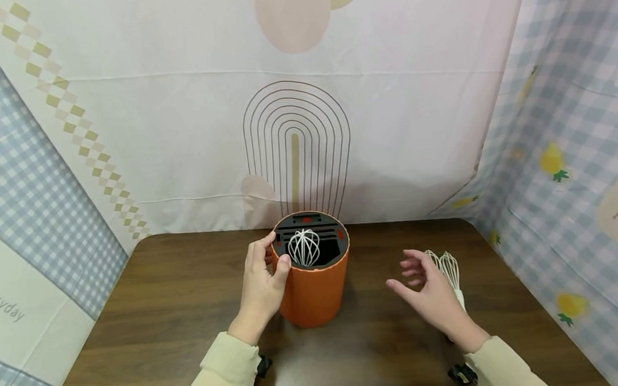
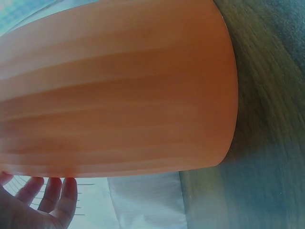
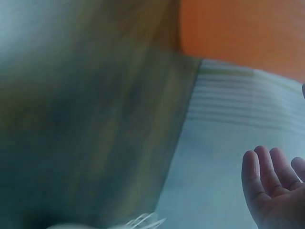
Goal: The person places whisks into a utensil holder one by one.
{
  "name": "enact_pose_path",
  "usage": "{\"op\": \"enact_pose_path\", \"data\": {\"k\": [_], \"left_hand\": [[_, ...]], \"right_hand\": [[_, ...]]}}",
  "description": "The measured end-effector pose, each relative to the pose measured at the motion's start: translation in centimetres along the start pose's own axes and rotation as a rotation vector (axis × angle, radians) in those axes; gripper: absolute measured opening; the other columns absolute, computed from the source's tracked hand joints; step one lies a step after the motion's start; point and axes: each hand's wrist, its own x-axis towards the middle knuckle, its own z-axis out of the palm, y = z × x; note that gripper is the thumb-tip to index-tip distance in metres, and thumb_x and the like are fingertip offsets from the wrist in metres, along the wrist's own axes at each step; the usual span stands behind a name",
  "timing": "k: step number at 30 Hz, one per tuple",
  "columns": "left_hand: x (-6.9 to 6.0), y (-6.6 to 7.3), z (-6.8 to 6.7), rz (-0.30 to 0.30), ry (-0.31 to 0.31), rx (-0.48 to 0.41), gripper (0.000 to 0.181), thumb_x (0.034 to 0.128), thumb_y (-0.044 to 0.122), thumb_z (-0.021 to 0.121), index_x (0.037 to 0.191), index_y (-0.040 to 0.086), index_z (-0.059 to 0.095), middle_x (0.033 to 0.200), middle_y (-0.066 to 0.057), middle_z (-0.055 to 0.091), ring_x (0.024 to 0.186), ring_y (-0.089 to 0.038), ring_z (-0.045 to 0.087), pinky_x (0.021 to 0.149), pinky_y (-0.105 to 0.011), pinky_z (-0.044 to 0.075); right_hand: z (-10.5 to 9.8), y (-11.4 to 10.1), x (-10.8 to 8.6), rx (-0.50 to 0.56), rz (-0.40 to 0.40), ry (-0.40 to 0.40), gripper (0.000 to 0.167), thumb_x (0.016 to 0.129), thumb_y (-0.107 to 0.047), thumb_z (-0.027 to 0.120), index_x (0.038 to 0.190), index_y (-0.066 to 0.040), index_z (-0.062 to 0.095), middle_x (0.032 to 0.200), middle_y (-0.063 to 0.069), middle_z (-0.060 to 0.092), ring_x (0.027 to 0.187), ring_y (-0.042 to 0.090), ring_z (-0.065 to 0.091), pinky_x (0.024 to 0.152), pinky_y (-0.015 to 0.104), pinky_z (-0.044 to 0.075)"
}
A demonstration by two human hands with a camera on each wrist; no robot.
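An orange utensil holder (image 1: pixel 314 297) with a black slotted insert stands upright on the wooden table. Inside it is a whisk (image 1: pixel 304 248), its white wire head up and its handle hidden. My left hand (image 1: pixel 261 286) holds the holder by its upper left side, thumb at the near rim and fingers along the side. In the left wrist view, fingertips touch the orange wall. To the right, my right hand (image 1: pixel 432 297) hovers above the table, fingers loosely bent and holding nothing. Partly behind it lies a pale wire whisk (image 1: pixel 451 270); I cannot tell whether there is a second one.
The brown wooden table (image 1: pixel 183 293) has rounded far corners. A pale patterned cloth (image 1: pixel 180 135) hangs behind it, and checked cloth (image 1: pixel 574 144) hangs at the sides. Dark wrist devices (image 1: pixel 462 375) sit at both sleeves.
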Motion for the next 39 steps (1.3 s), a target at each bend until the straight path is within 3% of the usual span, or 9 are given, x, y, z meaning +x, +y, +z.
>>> {"op": "enact_pose_path", "data": {"k": [12,21,39], "left_hand": [[0.0,-0.1,0.1,0.013,0.007,-0.004,0.052,0.0904,0.039,0.055,0.135,0.013,0.05,0.107,-0.008,0.05,0.093,-0.02,0.05,0.081,-0.045,0.048],[0.0,0.0,-0.1,-0.003,-0.004,0.002,0.052,0.0908,0.04,0.054,0.136,0.014,0.049,0.108,-0.007,0.049,0.093,-0.018,0.049,0.082,-0.043,0.048],[0.0,0.0,0.0,-0.008,0.001,0.006,0.053,0.0903,0.04,0.054,0.136,0.014,0.049,0.107,-0.006,0.049,0.093,-0.017,0.049,0.082,-0.039,0.047]], "right_hand": [[-2.1,4.3,-2.7,-0.164,0.246,0.022,0.082,0.08,-0.053,0.071,0.139,-0.006,0.041,0.117,0.015,0.059,0.101,0.03,0.06,0.08,0.047,0.049],[-2.7,5.7,-3.0,-0.183,0.365,-0.011,0.09,0.079,-0.059,0.068,0.141,-0.001,0.037,0.119,0.021,0.058,0.101,0.032,0.06,0.079,0.048,0.05],[-2.5,5.9,-3.2,-0.191,0.4,-0.072,0.082,0.082,-0.048,0.072,0.137,0.003,0.038,0.119,0.024,0.056,0.102,0.034,0.06,0.081,0.047,0.048]]}}
